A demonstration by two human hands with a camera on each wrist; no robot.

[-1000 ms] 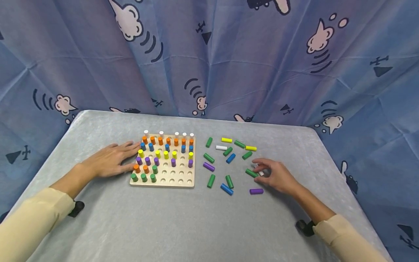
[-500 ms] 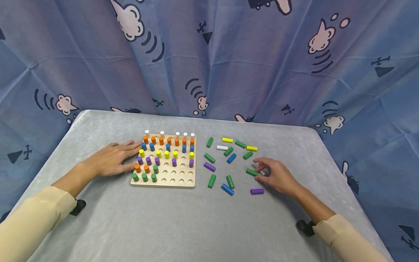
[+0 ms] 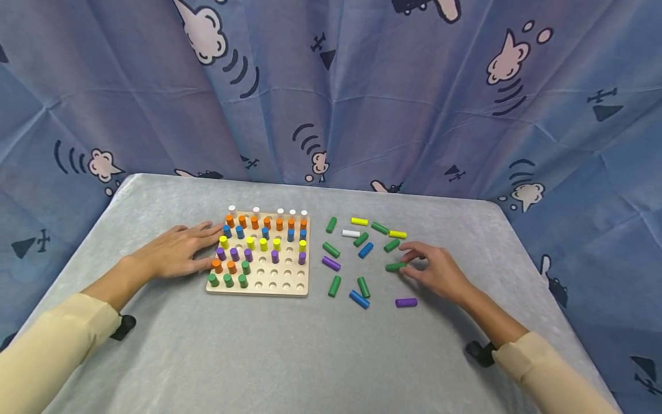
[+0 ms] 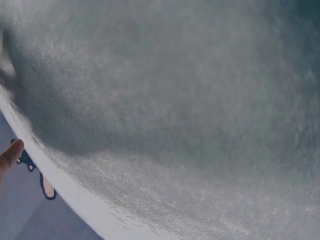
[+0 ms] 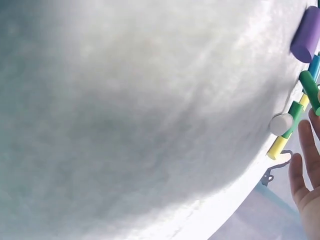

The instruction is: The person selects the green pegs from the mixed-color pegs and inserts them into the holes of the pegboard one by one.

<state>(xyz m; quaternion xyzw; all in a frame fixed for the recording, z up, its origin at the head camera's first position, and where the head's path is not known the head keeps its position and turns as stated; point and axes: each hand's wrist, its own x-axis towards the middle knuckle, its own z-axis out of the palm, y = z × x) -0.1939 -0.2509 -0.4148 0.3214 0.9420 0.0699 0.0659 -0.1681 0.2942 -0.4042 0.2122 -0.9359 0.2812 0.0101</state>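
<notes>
Right hand: your right hand [image 3: 437,271] pinches a green peg [image 3: 395,267] by its right end, thumb below, a finger above; the other fingers stand a little apart in the right wrist view.
Green peg: it juts left from your fingertips, lying almost level, most of its length outside your grip; whether it touches the table [image 3: 289,356] is hard to tell.
Under that hand: the right wrist view shows a white peg [image 5: 281,124] end-on, just beside your fingers and apart from them.
Nearest neighbours: a second green peg [image 3: 391,245] lies behind the held one, and a purple peg [image 3: 405,302] in front of it, nearer you.
Left hand: your left hand [image 3: 178,251] lies with fingers extended and thumb spread away, the tips at the left edge of the board [image 3: 281,292]; the left wrist view catches only one fingertip.
Board: it sits left of the loose pegs, with white, orange, blue, yellow and purple rows from back to front, then two orange and one green, then three green at the front left; bare holes show at front right.
Loose pegs: green, blue, yellow, purple and white ones lie scattered between the board and your right hand.
Backdrop: a blue printed curtain [image 3: 362,115] hangs behind the table.
</notes>
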